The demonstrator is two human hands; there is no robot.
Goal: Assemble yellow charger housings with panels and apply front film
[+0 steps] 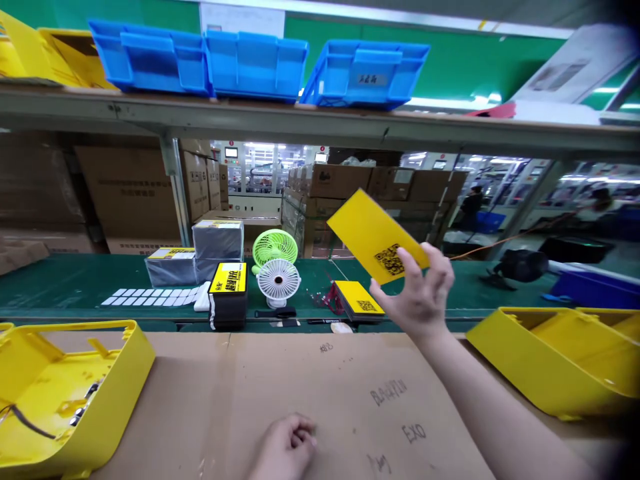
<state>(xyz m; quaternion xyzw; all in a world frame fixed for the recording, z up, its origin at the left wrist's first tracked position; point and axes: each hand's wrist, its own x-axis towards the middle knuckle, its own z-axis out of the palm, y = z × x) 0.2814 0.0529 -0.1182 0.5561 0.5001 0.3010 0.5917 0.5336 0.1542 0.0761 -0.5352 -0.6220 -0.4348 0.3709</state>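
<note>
Pinching a yellow card (367,230) by its lower right end, the right hand (417,293) holds it up and tilted above the green surface (170,307), with its fingers closed narrowly on the edge. That end grip is probably chosen because it leaves most of the printed side uncovered and turned toward the wearer. The left hand (290,443) rests near the front of a cardboard sheet (280,387), fingers loosely curled with nothing showing in them; it seems parked there since one hand is enough for so light a piece.

A stack of matching yellow cards (356,295) sits on the surface just below the raised one, likely so the right arm has only a short reach. The cardboard probably spares the near work area from scuffs, and the open yellow housings, one on the left (75,393) and one on the right (560,357), flank it, leaving the middle free for the hands.

The raised card looks flat, stiff and rectangular, bright yellow all over except for a black QR code (389,261) near the gripped end; a fingertip overlaps the code's edge. It appears thin, with straight edges and no bend visible. Its other side is hidden.
</note>
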